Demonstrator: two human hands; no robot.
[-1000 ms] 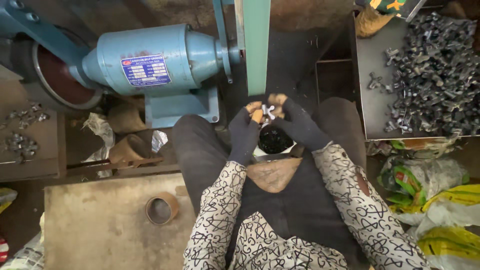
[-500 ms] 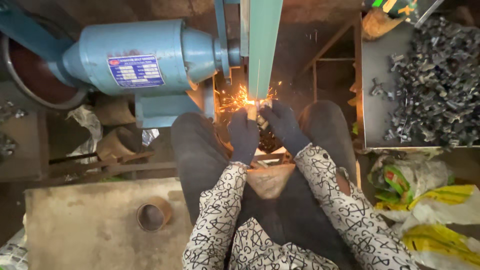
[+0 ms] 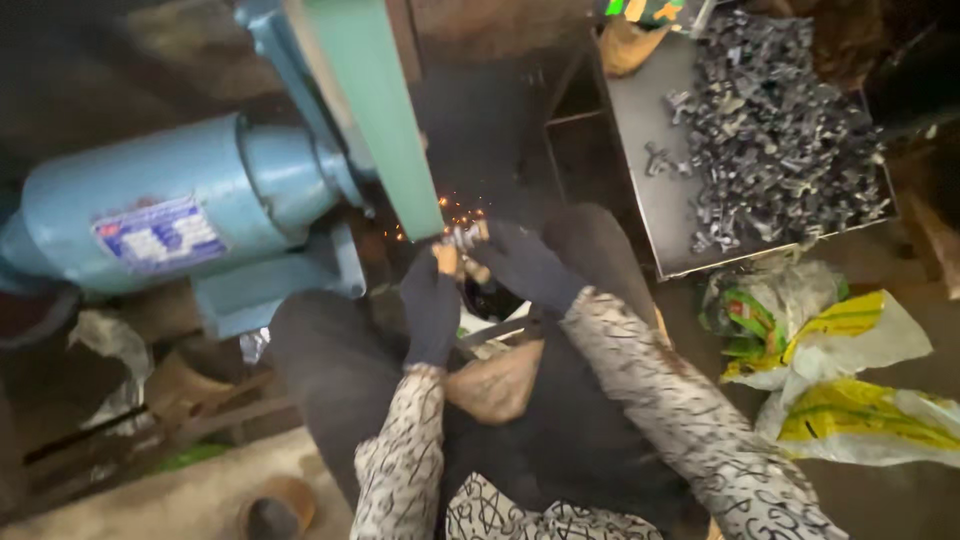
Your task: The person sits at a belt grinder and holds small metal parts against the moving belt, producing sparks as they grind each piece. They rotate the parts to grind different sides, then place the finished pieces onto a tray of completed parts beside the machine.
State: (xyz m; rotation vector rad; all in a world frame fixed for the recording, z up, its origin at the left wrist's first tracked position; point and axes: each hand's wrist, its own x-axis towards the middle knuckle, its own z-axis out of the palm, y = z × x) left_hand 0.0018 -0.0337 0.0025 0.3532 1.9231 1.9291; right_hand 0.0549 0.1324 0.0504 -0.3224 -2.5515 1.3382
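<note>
Both my hands wear dark gloves. My left hand (image 3: 430, 305) and my right hand (image 3: 525, 265) together pinch a small shiny metal part (image 3: 463, 236) against the lower end of a green sanding belt (image 3: 375, 110). Orange sparks (image 3: 452, 212) fly off where the part touches the belt. The belt runs from a light blue motor (image 3: 165, 215) on the left. My patterned sleeves and dark trousers fill the lower middle of the view.
A grey metal tray (image 3: 660, 190) at the upper right holds a heap of several small dark metal parts (image 3: 775, 135). Yellow and green plastic sacks (image 3: 840, 375) lie at the right. A stone slab with a round ring (image 3: 275, 505) sits at the lower left.
My hands went from holding the part away from the belt to pressing it on, throwing sparks. The view has since swung and tilted, and the sparks are fewer now.
</note>
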